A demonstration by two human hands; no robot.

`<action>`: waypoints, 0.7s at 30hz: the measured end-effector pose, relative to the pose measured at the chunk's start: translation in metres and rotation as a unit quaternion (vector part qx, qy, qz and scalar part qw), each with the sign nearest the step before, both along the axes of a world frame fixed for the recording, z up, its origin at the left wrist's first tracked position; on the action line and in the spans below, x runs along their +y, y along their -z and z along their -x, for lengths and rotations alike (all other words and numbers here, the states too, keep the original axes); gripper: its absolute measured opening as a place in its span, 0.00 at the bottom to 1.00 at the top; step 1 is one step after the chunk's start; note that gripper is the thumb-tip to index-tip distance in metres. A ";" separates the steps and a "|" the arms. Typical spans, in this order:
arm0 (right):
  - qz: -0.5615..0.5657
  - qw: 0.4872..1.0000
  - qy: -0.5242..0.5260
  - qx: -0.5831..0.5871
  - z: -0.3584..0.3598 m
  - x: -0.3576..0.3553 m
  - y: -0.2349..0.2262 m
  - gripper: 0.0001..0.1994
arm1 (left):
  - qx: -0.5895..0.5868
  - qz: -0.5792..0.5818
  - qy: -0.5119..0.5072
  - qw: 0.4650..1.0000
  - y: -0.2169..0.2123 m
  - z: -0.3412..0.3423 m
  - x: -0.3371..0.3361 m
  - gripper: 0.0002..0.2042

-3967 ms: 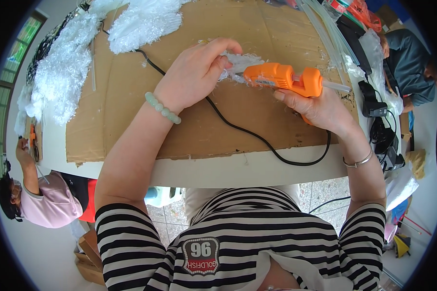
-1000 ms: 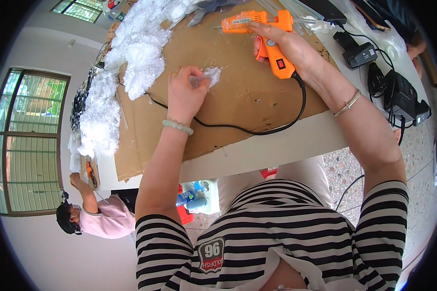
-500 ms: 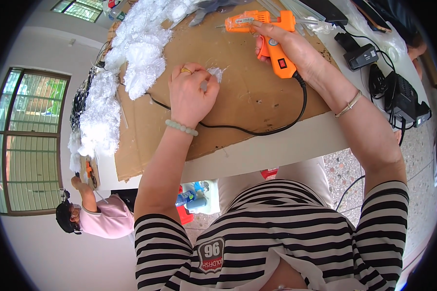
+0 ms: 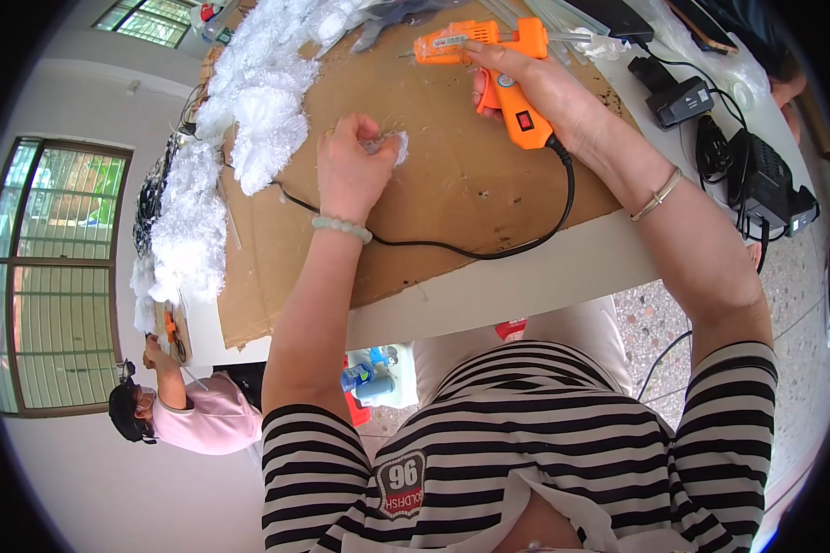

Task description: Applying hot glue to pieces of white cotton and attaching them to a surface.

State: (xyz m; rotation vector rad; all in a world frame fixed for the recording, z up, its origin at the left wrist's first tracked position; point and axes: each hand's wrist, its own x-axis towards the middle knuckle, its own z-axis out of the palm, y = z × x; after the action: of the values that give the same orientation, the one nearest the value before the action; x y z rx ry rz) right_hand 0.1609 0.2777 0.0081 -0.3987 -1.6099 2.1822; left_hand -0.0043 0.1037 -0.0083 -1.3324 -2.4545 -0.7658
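Note:
My right hand (image 4: 553,97) is wrapped round the handle of an orange hot glue gun (image 4: 526,129), with fingers at its trigger. The gun's nozzle points left, above the cardboard sheet (image 4: 452,194). A clear glue stick sticks out of its back end. To the left, my left hand (image 4: 352,170) is closed in a pinch on a small piece of white fluffy material (image 4: 400,149). Part of that piece is hidden by the fingers. Thin glue threads show near it. The gun's black cord (image 4: 489,253) loops across the cardboard and passes under my left wrist.
White tinsel-like fluff (image 4: 272,120) is heaped along the cardboard's left side. Black chargers (image 4: 756,184) and cables lie at the right table edge, with clear plastic (image 4: 682,55) behind. A co-worker in pink (image 4: 207,415) works at the far left.
My left hand has moved slightly up and turned, showing more of its fingers. The glue gun in my right hand has shifted a little to the left.

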 end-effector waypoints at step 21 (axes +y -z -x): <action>0.075 0.946 0.287 0.132 0.008 0.018 -0.010 0.08 | 0.279 0.077 0.152 0.945 -0.013 -0.007 -0.004 0.05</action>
State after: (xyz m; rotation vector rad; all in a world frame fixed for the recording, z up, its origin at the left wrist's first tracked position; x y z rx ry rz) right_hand 0.1527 0.2958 0.0184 -0.5171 -1.0226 1.8142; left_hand 0.0022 0.0993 0.0048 -1.7265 -1.9122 -0.1994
